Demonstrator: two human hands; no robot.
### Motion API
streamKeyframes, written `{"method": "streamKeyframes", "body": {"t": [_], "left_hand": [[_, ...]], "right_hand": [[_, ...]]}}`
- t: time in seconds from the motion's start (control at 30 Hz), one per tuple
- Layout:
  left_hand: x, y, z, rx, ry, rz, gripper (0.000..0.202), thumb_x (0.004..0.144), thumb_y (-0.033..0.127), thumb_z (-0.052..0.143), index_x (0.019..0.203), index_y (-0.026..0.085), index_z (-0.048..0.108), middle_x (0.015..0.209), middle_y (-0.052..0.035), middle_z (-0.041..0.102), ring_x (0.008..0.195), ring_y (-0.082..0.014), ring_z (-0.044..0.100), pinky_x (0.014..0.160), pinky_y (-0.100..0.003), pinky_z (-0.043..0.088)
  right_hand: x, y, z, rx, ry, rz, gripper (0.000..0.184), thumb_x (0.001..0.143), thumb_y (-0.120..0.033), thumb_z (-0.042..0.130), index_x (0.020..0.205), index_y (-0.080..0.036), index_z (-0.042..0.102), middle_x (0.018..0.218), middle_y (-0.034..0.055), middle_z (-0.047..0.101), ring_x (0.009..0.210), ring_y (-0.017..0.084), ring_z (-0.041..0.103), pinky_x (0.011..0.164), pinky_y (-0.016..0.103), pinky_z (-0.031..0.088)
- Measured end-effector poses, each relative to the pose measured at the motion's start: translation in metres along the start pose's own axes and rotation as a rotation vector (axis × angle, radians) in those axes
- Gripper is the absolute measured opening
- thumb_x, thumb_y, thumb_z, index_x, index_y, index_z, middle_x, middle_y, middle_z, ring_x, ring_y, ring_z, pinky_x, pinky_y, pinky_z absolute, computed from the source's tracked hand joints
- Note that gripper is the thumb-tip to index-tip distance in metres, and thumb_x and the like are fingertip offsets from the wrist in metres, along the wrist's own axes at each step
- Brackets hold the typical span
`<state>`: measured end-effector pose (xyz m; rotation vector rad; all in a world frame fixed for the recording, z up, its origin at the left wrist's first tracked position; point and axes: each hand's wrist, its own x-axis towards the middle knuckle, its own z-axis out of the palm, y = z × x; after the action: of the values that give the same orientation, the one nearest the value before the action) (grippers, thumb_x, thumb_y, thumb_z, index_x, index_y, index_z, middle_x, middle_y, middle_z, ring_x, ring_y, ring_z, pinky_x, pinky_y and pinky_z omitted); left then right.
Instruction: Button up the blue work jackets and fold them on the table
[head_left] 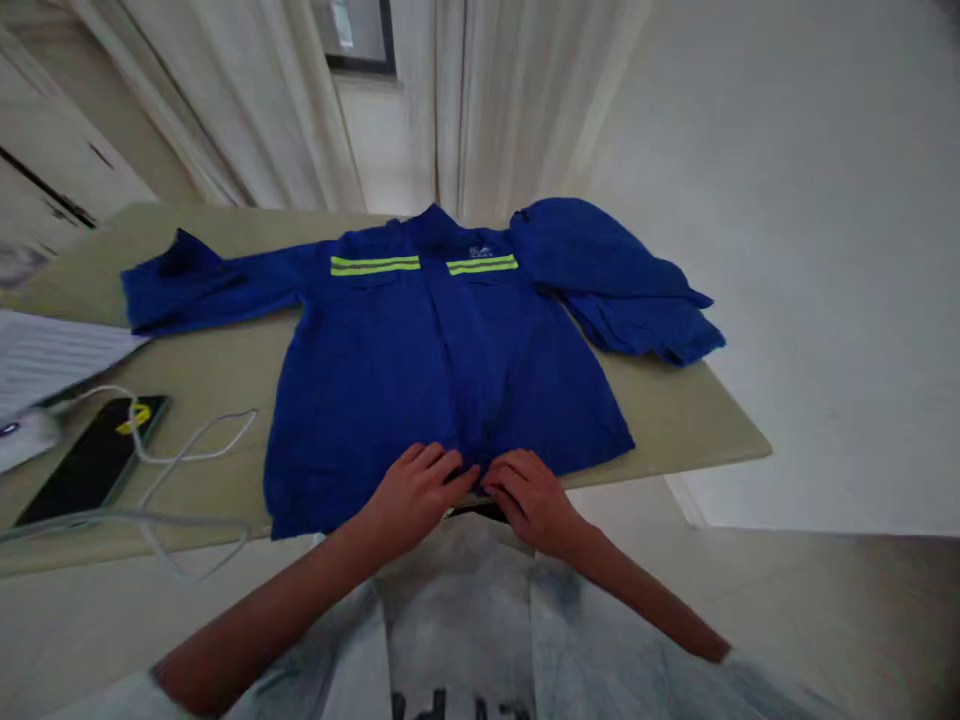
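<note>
We find a blue work jacket (442, 380) lying face up and spread flat, its collar farthest from the hands and its hem directly under them. The left hand (416, 490) and the right hand (529, 500) sit side by side at the middle of the hem, close together but apart, with the fingers curved over the cloth; we cannot tell whether they are pinching it or only resting on it. Straight ahead of the hands, two yellow reflective stripes (427, 265) cross the chest. Ahead and to the left, the left-hand sleeve (210, 285) lies stretched out sideways. Ahead and to the right, the right-hand sleeve (615, 285) is doubled over and bunched, with its end hanging past the edge of the beige table (660, 415). So far, the body lies smooth and one sleeve is out straight, while the other sleeve remains heaped. Left of the left hand lie a black phone (90, 465), a loose white cable (199, 450) and a sheet of paper (52, 355). Far ahead of the hands hangs a pale curtain (525, 100).
</note>
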<state>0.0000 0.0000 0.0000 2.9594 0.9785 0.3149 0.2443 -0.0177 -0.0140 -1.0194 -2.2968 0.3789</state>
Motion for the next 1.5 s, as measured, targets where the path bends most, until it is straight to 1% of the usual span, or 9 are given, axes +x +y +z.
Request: {"method": "streamKeyframes", "body": {"t": [0.13,0.23,0.3,0.4,0.57,0.8,0.97,1.23,1.5], "left_hand": [[0.004,0.000,-0.003,-0.018,-0.013,-0.036,0.032,0.102,0.020,0.062,0.133,0.025,0.066,0.110,-0.0059,0.066,0.097,-0.0245,0.056,0.082,-0.040,0.043],[0.004,0.000,-0.004,-0.040,0.007,-0.047,0.032,0.102,0.020,0.061,0.134,0.026,0.066,0.110,-0.0062,0.066,0.096,-0.0242,0.056,0.081,-0.039,0.043],[0.003,-0.002,-0.002,-0.053,0.016,-0.037,0.035,0.102,0.018,0.060,0.137,0.024,0.063,0.109,-0.0063,0.067,0.095,-0.0237,0.057,0.080,-0.039,0.043],[-0.001,-0.005,0.001,-0.094,0.057,-0.026,0.036,0.103,0.016,0.059,0.139,0.020,0.060,0.109,-0.0063,0.068,0.094,-0.0222,0.058,0.081,-0.038,0.044],[-0.002,-0.005,0.003,-0.134,0.108,-0.048,0.014,0.103,0.018,0.060,0.113,0.021,0.069,0.100,-0.0044,0.067,0.089,-0.0209,0.057,0.078,-0.037,0.042],[0.003,-0.003,0.000,-0.090,0.160,-0.036,0.010,0.104,0.019,0.060,0.108,0.021,0.069,0.094,-0.0034,0.066,0.085,-0.0210,0.055,0.075,-0.036,0.039],[0.003,-0.002,-0.001,-0.047,0.182,-0.003,0.011,0.104,0.017,0.057,0.102,0.019,0.068,0.090,-0.0039,0.064,0.081,-0.0206,0.054,0.073,-0.036,0.037],[0.007,-0.001,-0.001,-0.020,0.206,0.021,0.008,0.103,0.015,0.059,0.099,0.019,0.065,0.086,-0.0028,0.061,0.079,-0.0206,0.053,0.071,-0.037,0.035],[0.008,0.000,-0.002,-0.018,0.208,0.020,0.007,0.103,0.016,0.060,0.097,0.019,0.064,0.086,-0.0022,0.060,0.078,-0.0206,0.052,0.070,-0.039,0.036]], "right_hand": [[-0.002,-0.003,-0.003,-0.020,-0.016,-0.012,0.014,0.108,-0.025,0.052,0.104,-0.018,0.064,0.103,0.0095,0.070,0.093,0.023,0.059,0.086,0.038,0.046],[-0.004,-0.003,-0.002,-0.020,-0.017,0.000,0.020,0.103,-0.037,0.066,0.107,-0.017,0.066,0.106,0.0105,0.071,0.097,0.024,0.060,0.086,0.039,0.047],[-0.004,-0.002,-0.001,-0.036,-0.001,-0.004,0.024,0.100,-0.039,0.071,0.109,-0.017,0.068,0.107,0.0103,0.071,0.097,0.024,0.061,0.084,0.038,0.047],[-0.003,-0.001,0.000,-0.057,0.018,-0.024,0.018,0.101,-0.034,0.070,0.111,-0.019,0.072,0.105,0.0085,0.071,0.095,0.023,0.061,0.082,0.037,0.047],[0.000,0.000,-0.001,-0.070,0.057,-0.035,0.015,0.104,-0.028,0.065,0.112,-0.020,0.075,0.101,0.0079,0.072,0.091,0.021,0.062,0.079,0.035,0.047],[0.003,0.002,0.002,-0.157,0.116,-0.095,0.014,0.104,-0.023,0.063,0.111,-0.017,0.074,0.095,0.0079,0.074,0.086,0.020,0.063,0.078,0.035,0.051],[0.002,0.003,0.006,-0.230,0.106,-0.137,0.012,0.102,-0.019,0.065,0.111,-0.018,0.074,0.094,0.0082,0.075,0.085,0.020,0.065,0.076,0.036,0.051],[0.002,0.000,0.005,-0.193,0.198,-0.120,0.012,0.101,-0.018,0.066,0.111,-0.017,0.071,0.094,0.0085,0.074,0.084,0.020,0.066,0.076,0.035,0.055],[0.005,-0.001,0.002,-0.241,0.167,-0.163,0.011,0.101,-0.017,0.068,0.111,-0.015,0.072,0.094,0.0080,0.075,0.084,0.020,0.065,0.076,0.036,0.053]]}}
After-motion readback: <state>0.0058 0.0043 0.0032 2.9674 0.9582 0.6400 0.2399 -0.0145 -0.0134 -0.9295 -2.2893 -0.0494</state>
